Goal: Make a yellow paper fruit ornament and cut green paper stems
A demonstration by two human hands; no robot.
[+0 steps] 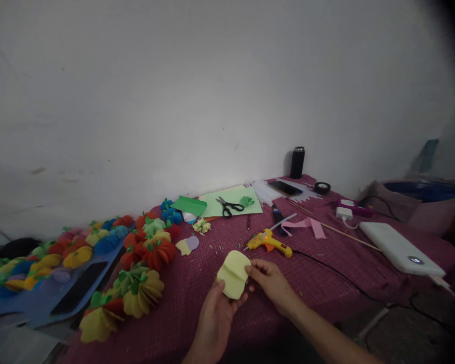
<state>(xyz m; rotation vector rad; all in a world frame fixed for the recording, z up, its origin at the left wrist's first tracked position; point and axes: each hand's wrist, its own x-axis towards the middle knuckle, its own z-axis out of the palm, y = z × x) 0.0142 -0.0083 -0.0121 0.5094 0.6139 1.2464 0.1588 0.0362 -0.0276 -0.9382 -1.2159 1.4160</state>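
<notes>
A stack of pale yellow paper cutouts [233,275] with rounded corners and a crease across the middle is held between both hands, above the table's front edge. My left hand [217,316] grips it from below, thumb on the near left edge. At its right edge, my right hand [271,284] pinches the paper between thumb and fingers. Just beyond lies a yellow hot glue gun [269,242] with a glue stick in its back. Yellow and lilac paper pieces [187,245] rest to the left.
Colourful paper pumpkins [157,253] crowd the left side. Black scissors [229,206] lie on pale green sheets [208,201] at the back. A pink ribbon [309,226], a white power bank [402,247] and the glue gun's black cord [333,275] occupy the right. A black can [297,163] stands by the wall.
</notes>
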